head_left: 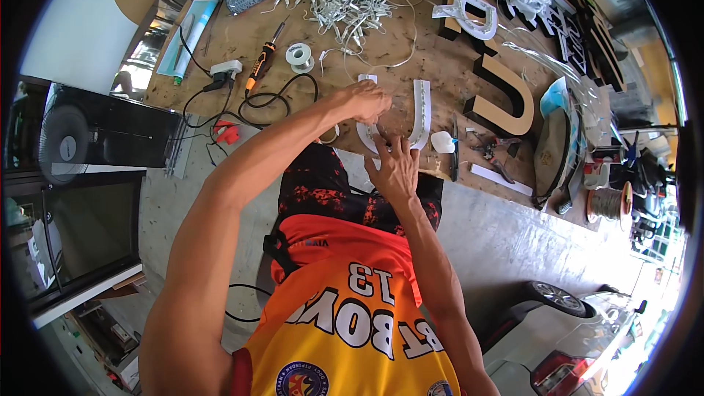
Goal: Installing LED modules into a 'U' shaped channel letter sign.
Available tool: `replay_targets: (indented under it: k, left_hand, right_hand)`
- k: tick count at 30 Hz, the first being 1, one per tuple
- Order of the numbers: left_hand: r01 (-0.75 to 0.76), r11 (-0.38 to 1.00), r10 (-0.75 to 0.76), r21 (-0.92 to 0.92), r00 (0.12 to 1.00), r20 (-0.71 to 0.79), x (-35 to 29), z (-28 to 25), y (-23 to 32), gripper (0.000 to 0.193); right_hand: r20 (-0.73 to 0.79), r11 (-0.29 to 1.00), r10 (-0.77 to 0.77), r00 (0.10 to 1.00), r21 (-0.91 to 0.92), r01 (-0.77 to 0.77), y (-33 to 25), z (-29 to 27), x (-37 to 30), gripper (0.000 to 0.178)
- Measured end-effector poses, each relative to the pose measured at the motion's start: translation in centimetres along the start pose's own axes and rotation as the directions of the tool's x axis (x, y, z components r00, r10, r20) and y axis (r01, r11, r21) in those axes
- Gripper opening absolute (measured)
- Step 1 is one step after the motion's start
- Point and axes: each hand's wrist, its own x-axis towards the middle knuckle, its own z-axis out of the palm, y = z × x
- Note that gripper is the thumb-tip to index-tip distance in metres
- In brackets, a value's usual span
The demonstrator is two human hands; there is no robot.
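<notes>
A white U-shaped channel letter point(422, 114) lies on the wooden table in front of me, its curved end toward me. My left hand point(369, 103) is closed over the letter's left arm; whatever its fingers pinch is hidden. My right hand point(396, 169) rests at the curved end with its fingers stretched out and apart, fingertips touching the letter. A roll of tape point(331, 134) lies partly covered beneath my left forearm. Just right of the letter sit a small white container point(443, 142) and a slim dark tool point(455, 158).
A soldering iron point(262, 66) and solder spool point(299, 57) lie left, with a looping black cord point(282, 106). Wired LED modules point(348, 4) are heaped at the back. Another U-shaped letter point(513, 106), pliers point(499, 161) and a pouch point(555, 150) lie right. A fan point(64, 139) stands left.
</notes>
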Motion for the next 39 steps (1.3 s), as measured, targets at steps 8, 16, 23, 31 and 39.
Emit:
replay_targets:
  k: [8, 16, 23, 31, 39]
  left_hand:
    - [-0.251, 0.961, 0.271, 0.118, 0.94, -0.209, -0.2, 2.5, -1.7, 0.024]
    - [-0.017, 1.0, 0.018, 0.017, 0.999, -0.046, -0.1, 1.0, 0.3, 0.023]
    - [-0.252, 0.949, 0.282, 0.19, 0.948, -0.15, -0.9, 3.0, -0.7, 0.021]
    - [-0.318, 0.926, 0.344, 0.206, 0.933, -0.108, -1.1, 2.0, -0.1, 0.015]
    - [-0.105, 0.993, 0.096, -0.061, 0.988, -0.125, -1.7, 2.8, -0.4, 0.009]
  right_hand:
    - [0.009, 1.0, 0.011, 1.0, -0.014, -0.01, -0.1, 0.0, 0.4, 0.048]
    - [-0.022, 0.99, 0.096, 0.995, 0.101, -0.093, -0.3, 0.2, 0.9, 0.043]
    - [-0.271, 0.958, 0.153, 0.95, 0.276, -0.075, 0.0, -0.5, -1.7, 0.04]
    - [-0.542, 0.848, 0.525, 0.656, 0.4, -0.347, 6.5, 0.1, -2.3, 0.041]
    - [-0.065, 0.528, 0.628, 0.775, 0.767, -0.364, 6.7, -1.7, -3.7, 0.038]
